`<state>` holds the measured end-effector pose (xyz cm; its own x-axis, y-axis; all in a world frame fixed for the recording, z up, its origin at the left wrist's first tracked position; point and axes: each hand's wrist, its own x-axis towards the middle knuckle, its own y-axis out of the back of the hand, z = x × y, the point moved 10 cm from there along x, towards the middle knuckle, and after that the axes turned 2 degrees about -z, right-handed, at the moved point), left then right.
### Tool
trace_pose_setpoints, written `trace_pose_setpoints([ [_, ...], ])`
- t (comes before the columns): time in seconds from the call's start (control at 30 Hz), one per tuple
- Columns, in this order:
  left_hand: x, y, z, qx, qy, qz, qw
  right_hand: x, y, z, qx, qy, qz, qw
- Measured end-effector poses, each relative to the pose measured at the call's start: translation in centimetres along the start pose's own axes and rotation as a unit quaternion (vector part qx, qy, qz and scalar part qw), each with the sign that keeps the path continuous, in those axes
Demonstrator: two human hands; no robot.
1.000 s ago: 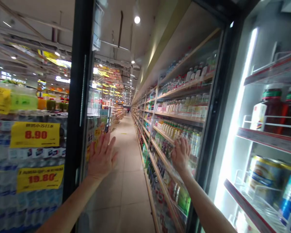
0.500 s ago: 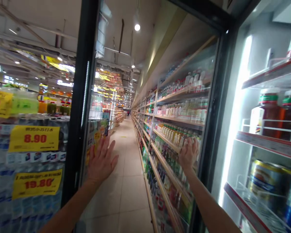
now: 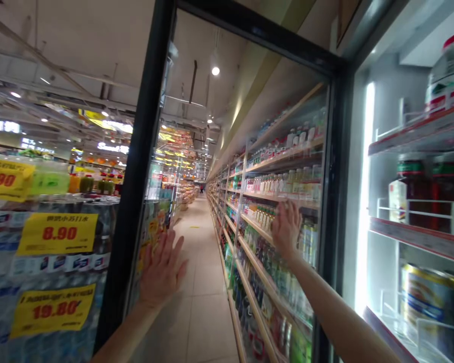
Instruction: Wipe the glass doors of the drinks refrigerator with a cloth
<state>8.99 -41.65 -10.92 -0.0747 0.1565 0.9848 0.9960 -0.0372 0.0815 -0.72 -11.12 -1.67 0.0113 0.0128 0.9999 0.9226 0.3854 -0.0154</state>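
Note:
A glass cooler door [image 3: 255, 33] with a dark frame stands open in front of me, hinged at the right. My left hand [image 3: 162, 269] is raised at the lower left of the pane, palm forward and fingers spread. Higher up, near the pane's right side, my right hand [image 3: 286, 229] is also raised, its fingers extended and slightly bent. Neither hand holds anything. Whether the palms touch the glass or stop just short of it, I cannot tell. Shelves of bottled drinks [image 3: 267, 218] and a tiled aisle show in the pane behind my hands.
On the right is the lit cooler interior, with dark bottles [image 3: 418, 194], cans [image 3: 426, 297] and a white jug [image 3: 448, 75] on wire-fronted shelves. Packed water bottles [image 3: 49, 348] with yellow price signs [image 3: 56, 233] stand at the left. The tiled floor [image 3: 208, 315] runs ahead.
The door's left frame edge has shifted right in view, and its top edge shows more. My right hand sits slightly higher and further left; my left hand is a little lower. Both stay unfilled.

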Motion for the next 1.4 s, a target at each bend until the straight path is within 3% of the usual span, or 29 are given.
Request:
trace_pose_setpoints([
  [0.07,-0.2,-0.1,0.1,0.011,-0.008,-0.003,1.000,-0.6,-0.7,-4.7,0.016,0.146,-0.031,0.989],
  [0.13,-0.4,0.0,0.3,0.022,-0.016,-0.003,1.000,-0.4,-0.7,-5.9,0.012,0.152,-0.017,0.988],
  [0.27,1.1,1.1,0.5,0.019,-0.021,0.006,1.000,1.4,-0.3,-2.1,-0.010,-0.050,0.034,0.998],
  [0.4,5.7,2.3,-1.4,0.030,0.028,0.020,0.999,2.0,-1.0,-2.1,0.002,-0.002,-0.006,1.000],
  [0.47,7.8,2.4,-2.2,0.040,0.036,0.014,0.998,2.4,-0.8,-0.4,0.007,0.000,-0.014,1.000],
  [0.57,9.1,2.2,-2.8,0.042,0.032,0.002,0.999,3.5,0.2,5.2,0.004,-0.131,0.019,0.991],
  [0.63,9.0,2.2,-2.9,0.047,0.033,0.003,0.998,3.9,0.8,7.5,-0.002,-0.218,0.044,0.975],
  [0.7,8.7,2.3,-2.8,0.055,0.032,0.007,0.998,4.8,0.8,5.8,-0.005,-0.197,0.045,0.979],
  [0.77,8.5,2.3,-2.7,0.063,0.027,0.011,0.998,6.0,0.1,0.7,0.003,-0.062,0.014,0.998],
  [0.83,8.4,2.3,-2.7,0.069,0.023,0.015,0.997,6.4,-0.9,-5.0,0.021,0.104,-0.034,0.994],
  [0.87,8.5,2.3,-2.7,0.071,0.022,0.016,0.997,6.7,-1.2,-6.5,0.028,0.148,-0.046,0.988],
  [0.9,8.5,2.2,-2.8,0.072,0.020,0.018,0.997,7.3,-1.2,-6.9,0.031,0.147,-0.041,0.988],
  [1.0,8.5,2.2,-2.8,0.073,0.018,0.020,0.997,9.7,-0.2,-3.4,0.022,-0.040,0.032,0.998],
  [1.03,8.5,2.1,-2.9,0.071,0.019,0.019,0.997,10.0,0.0,-2.8,0.020,-0.083,0.045,0.995],
  [1.07,8.5,2.1,-2.9,0.069,0.021,0.018,0.997,10.2,-0.1,-3.2,0.019,-0.084,0.045,0.995],
  [1.13,8.4,2.1,-2.9,0.066,0.023,0.018,0.997,10.1,-0.8,-7.3,0.026,0.043,0.006,0.999],
  [1.2,8.4,2.1,-3.0,0.065,0.024,0.019,0.997,8.6,-1.5,-12.4,0.038,0.225,-0.042,0.973],
  [1.23,8.4,2.1,-2.9,0.066,0.024,0.020,0.997,8.1,-1.6,-13.8,0.041,0.274,-0.053,0.959],
  [1.27,8.4,2.2,-2.9,0.068,0.024,0.020,0.997,8.1,-1.6,-14.3,0.043,0.278,-0.053,0.958],
  [1.3,8.4,2.2,-2.9,0.070,0.024,0.020,0.997,8.9,-1.5,-13.9,0.044,0.238,-0.042,0.969],
  [1.4,8.5,2.3,-2.9,0.070,0.026,0.013,0.997,11.4,-1.0,-11.1,0.047,0.039,0.014,0.998],
])
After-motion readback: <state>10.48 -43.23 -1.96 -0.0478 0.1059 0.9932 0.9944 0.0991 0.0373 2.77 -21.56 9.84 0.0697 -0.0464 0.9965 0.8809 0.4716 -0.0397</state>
